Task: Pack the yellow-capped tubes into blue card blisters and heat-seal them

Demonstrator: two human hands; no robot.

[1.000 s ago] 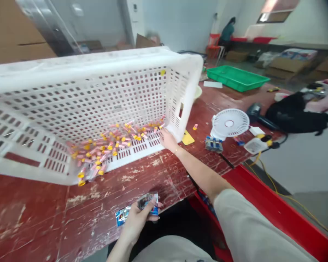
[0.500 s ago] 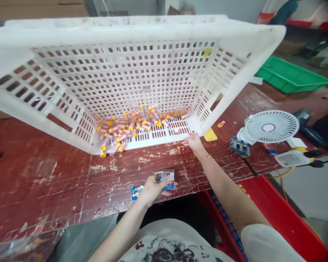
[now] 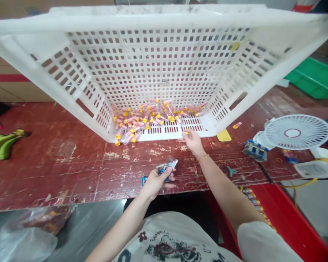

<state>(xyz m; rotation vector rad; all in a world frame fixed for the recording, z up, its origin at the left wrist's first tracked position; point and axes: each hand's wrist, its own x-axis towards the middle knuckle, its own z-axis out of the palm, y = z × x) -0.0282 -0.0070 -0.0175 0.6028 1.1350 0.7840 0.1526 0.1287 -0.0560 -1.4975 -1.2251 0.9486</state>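
A large white plastic basket (image 3: pixel 164 22) lies tipped on its side, its mouth facing me. Several small pink pieces with yellow caps (image 3: pixel 136 122), some in clear wrap, are heaped on its lower wall. At the basket's near edge, my right hand (image 3: pixel 192 141) is closed in a pinch, with a bit of yellow from one capped piece between the fingertips. My left hand (image 3: pixel 156 183) grips clear-and-blue packets (image 3: pixel 168 165) above the near side of the table. Another blue packet (image 3: pixel 144 180) lies beside that hand, partly hidden by it.
Right of the basket are a yellow card (image 3: pixel 224 135), one loose pink piece (image 3: pixel 237 125), a bundle of blue-and-clear packets (image 3: pixel 255 150) and a white fan (image 3: pixel 297 131). A green tray (image 3: pixel 315 78) stands farther back. Bananas (image 3: pixel 7 145) lie at left. A red bin (image 3: pixel 287 211) sits below the table edge.
My right hand has closed at the basket's edge, and yellow now shows at its fingertips. My left hand has tilted the packets. The view has shifted, bringing the bananas into sight.
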